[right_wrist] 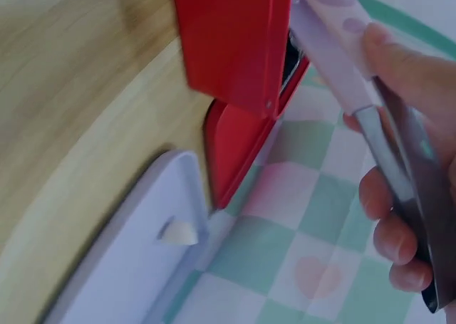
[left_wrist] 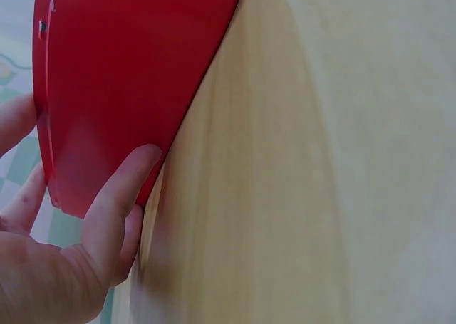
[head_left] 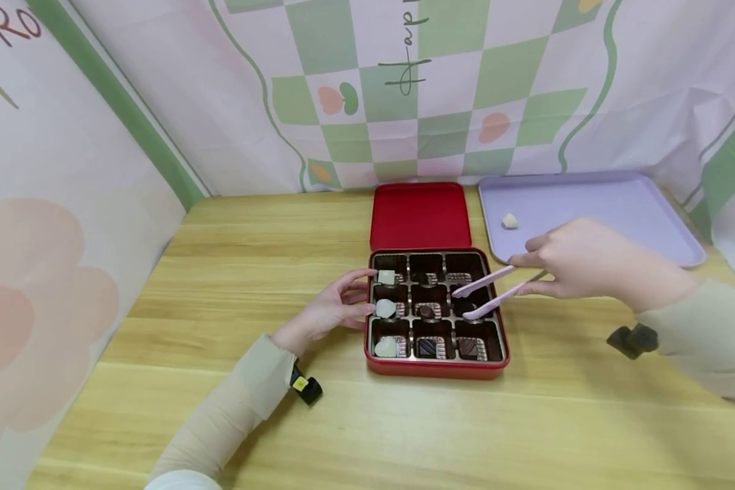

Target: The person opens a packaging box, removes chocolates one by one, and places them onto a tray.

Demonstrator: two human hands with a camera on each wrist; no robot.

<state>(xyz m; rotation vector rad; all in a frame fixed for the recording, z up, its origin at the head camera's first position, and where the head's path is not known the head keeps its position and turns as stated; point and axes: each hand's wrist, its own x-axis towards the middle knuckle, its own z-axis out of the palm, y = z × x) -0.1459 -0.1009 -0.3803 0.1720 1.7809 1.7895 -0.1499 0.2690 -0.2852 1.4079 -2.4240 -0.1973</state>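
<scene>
A red tin box [head_left: 437, 369] with a compartmented insert lies on the table, its lid folded back. White chocolates [head_left: 386, 308] sit in the left column, and dark chocolates [head_left: 427, 348] in the middle column and bottom right compartment. My left hand [head_left: 339, 306] touches the box's left side, thumb against the red wall [left_wrist: 107, 89] and other fingers near the rim. My right hand [head_left: 588, 262] holds pink-tipped tongs [head_left: 490, 281] with metal handles. Their tips are spread apart over the middle right compartment, with nothing visible between them.
Behind and to the right is a lavender tray [head_left: 588, 204] bearing one white piece [head_left: 510, 221]. The red lid [head_left: 420, 216] rests flat behind the box, near the checkered cloth backdrop [head_left: 386, 88]. Wooden tabletop [head_left: 251, 272] extends left and in front.
</scene>
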